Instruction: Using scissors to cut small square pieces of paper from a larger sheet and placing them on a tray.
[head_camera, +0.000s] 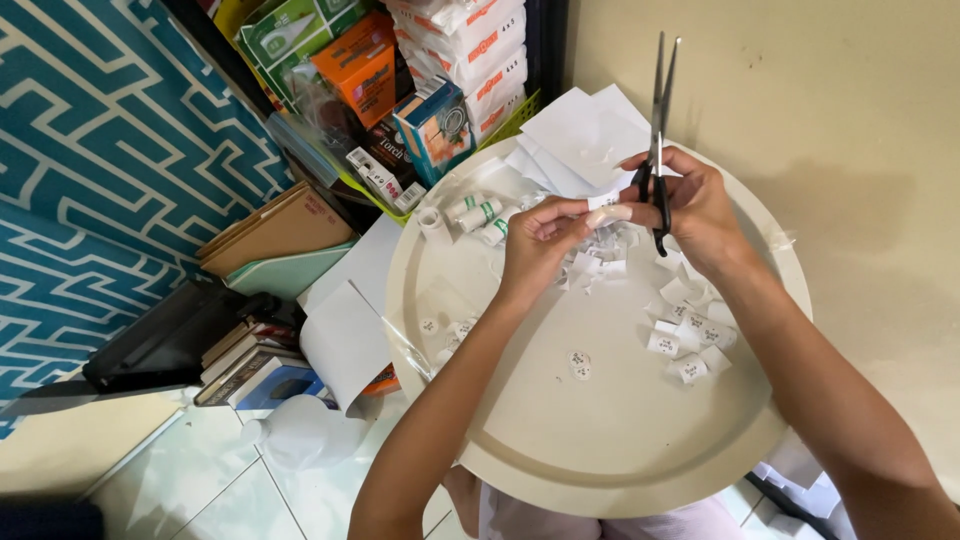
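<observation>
A small white paper slip (603, 200) is pinched in the fingertips of the left hand (535, 245), its grip clamped on the slip, over the far part of a round cream tray (600, 450). The right hand (695, 215) is just beside it, its grip clamped on black-handled scissors (660, 120) with blades pointing up and nearly together. Cut paper scraps (600, 262) lie under the hands, cut labels (690, 345) towards the tray's right edge, small rolls (478, 215) near its far-left edge, white sheets (580, 135) at the far edge.
</observation>
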